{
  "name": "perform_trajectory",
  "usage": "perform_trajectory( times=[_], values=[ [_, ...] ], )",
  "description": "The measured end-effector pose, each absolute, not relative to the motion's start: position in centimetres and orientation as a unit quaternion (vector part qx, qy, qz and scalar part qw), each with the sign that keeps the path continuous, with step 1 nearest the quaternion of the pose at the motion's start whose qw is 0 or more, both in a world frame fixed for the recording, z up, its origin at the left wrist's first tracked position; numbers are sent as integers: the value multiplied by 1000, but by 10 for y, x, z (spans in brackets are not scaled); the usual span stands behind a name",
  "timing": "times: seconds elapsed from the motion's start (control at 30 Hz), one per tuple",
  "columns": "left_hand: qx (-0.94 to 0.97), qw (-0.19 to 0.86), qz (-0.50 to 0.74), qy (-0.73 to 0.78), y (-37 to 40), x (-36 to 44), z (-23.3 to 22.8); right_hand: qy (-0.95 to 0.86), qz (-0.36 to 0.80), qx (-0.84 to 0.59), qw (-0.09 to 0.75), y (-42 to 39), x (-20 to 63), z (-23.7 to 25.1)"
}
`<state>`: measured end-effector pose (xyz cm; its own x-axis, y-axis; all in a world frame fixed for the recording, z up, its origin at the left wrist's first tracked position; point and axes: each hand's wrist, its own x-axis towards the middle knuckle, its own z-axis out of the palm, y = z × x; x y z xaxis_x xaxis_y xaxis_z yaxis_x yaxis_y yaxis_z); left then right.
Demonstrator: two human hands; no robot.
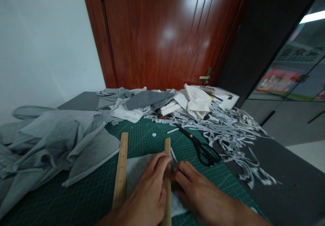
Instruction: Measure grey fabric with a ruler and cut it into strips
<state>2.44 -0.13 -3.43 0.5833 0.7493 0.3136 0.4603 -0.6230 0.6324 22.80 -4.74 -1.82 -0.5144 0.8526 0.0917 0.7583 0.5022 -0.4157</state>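
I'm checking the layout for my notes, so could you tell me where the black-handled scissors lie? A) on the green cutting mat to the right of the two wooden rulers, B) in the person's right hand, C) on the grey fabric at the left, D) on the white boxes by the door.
A: the scissors lie untouched on the green cutting mat, right of both wooden rulers, beyond the right hand.

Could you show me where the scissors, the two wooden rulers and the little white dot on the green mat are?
scissors (206, 153): head view, on the black handle loops.
left wooden ruler (121, 170): head view, mid-length.
right wooden ruler (167, 147): head view, bare far end.
white dot (154, 135): head view, its centre.
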Motion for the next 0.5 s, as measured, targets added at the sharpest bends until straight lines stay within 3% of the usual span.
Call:
perform_trajectory(
  times=[0.2, 0.5],
  values=[
    [884, 257, 190, 342, -3, 19, -13, -856, 209, -465, 85, -30, 259, 12],
    [881, 291, 60, 367, 2, 15, 2, -835, 254, -488, 34, -18, 272, 12]
  ],
)
